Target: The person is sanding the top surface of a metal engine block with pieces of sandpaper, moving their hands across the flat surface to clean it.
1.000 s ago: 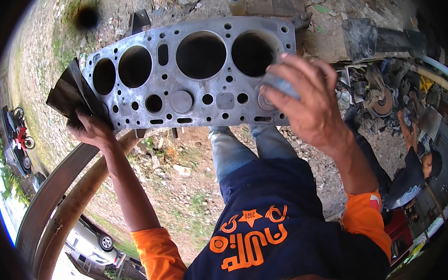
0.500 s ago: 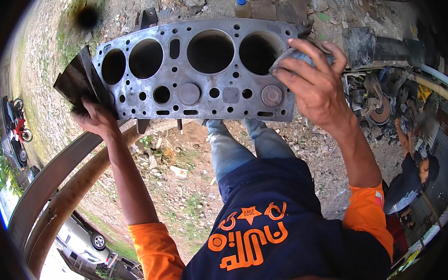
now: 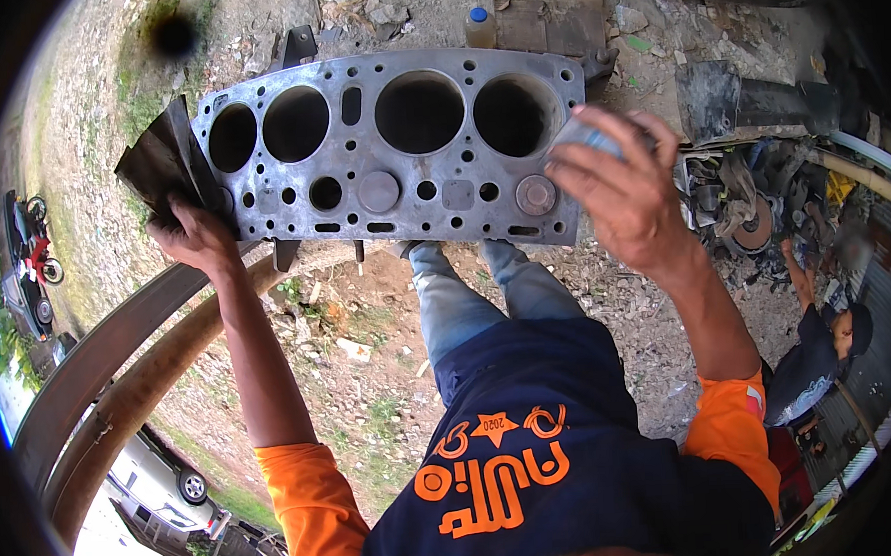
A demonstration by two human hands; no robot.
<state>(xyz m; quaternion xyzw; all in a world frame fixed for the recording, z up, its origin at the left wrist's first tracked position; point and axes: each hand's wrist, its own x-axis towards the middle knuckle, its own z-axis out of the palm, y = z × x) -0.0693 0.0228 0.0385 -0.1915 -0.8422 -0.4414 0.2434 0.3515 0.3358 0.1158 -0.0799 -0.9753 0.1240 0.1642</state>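
Observation:
A grey metal engine block (image 3: 426, 168) spans the space before me, its flat face showing a row of large round bores and several smaller holes. My left hand (image 3: 197, 235) is closed at its left end, gripping a dark, curled sheet (image 3: 167, 156) that stands out past the block's edge. Over the right end, beside the last bore, my right hand (image 3: 626, 196) is curled around a grey-blue pad (image 3: 591, 137). Motion blurs those fingers, and most of the pad is hidden under them.
A curved metal beam (image 3: 120, 337) and a rusty pipe (image 3: 162, 380) run at lower left. A bottle with a blue cap (image 3: 479, 28) stands beyond the block. Greasy parts (image 3: 746, 215) lie at right, near another person (image 3: 822, 361). Stony ground surrounds my legs.
My right hand has moved slightly down with the pad along the block's right end. The left hand keeps its hold on the dark sheet.

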